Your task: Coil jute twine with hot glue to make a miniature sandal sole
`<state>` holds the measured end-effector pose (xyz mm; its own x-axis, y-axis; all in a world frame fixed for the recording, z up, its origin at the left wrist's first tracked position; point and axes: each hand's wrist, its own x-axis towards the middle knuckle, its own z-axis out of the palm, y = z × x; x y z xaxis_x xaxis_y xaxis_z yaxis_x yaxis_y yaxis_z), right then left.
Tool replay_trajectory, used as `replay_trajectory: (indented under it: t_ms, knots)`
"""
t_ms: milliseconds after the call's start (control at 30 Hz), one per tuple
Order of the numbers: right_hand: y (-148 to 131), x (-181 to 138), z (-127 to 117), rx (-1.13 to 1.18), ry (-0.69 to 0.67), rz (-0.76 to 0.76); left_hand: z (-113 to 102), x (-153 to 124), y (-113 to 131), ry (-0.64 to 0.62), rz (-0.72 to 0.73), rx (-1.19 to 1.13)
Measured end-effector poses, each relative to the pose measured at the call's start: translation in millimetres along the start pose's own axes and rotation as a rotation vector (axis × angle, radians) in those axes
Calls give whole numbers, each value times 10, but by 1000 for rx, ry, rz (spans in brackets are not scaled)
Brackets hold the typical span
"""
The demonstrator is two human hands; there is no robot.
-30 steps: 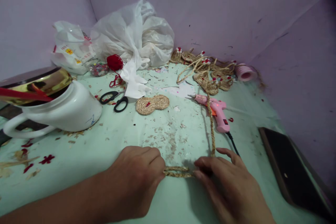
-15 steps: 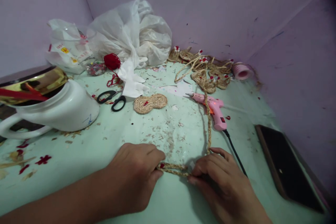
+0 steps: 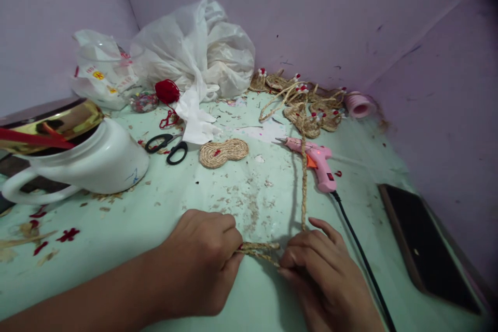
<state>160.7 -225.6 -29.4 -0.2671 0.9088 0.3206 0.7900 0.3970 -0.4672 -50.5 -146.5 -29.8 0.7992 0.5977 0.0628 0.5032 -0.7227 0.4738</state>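
Observation:
A straw-coloured braided cord (image 3: 260, 247) is folded double low in the middle of the view. My left hand (image 3: 204, 262) is closed round its folded end, where a bit of red shows at the fingers. Between thumb and fingers, my right hand (image 3: 321, 270) pinches the cord's lower strand. The upper strand's cut end lies free just short of that hand. From behind the right hand the cord runs away up the table, passing over the body of a pink hot glue gun (image 3: 321, 158).
A figure-eight coiled braid piece (image 3: 223, 153) lies ahead, beside black scissors (image 3: 176, 153). At left stands a white mug (image 3: 116, 158); at right, a phone (image 3: 428, 244). Plastic bags (image 3: 194, 52), red yarn (image 3: 167, 92) and several braided pieces (image 3: 307, 119) line the wall.
The folded strands have spread apart near my right hand, and the upper one's end now shows free. My left fingers cover more of the red bit. The trailing cord has shifted slightly left.

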Motion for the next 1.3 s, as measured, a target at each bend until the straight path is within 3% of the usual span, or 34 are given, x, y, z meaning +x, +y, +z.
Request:
replay_trajectory:
  t_ms: [200,467,633,767,933,1133,1300]
  knots:
    - [7,-29,56,25,93,34,19,-9,7,21,148,140]
    - [-5,19,131,117,97,204,-19,2,35,-23,259,271]
    - [18,14,157,108,104,212,-53,20,12,-61,312,274]
    - [33,25,157,41,32,102,-58,34,-14,-103,268,269]
    - [-5,53,154,61,96,113,-140,34,-34,-103,123,168]
    - [-67,51,176,38,145,122,-126,9,-10,14,250,130]
    - [-82,22,193,-3,166,115,-7,33,-28,44,252,163]
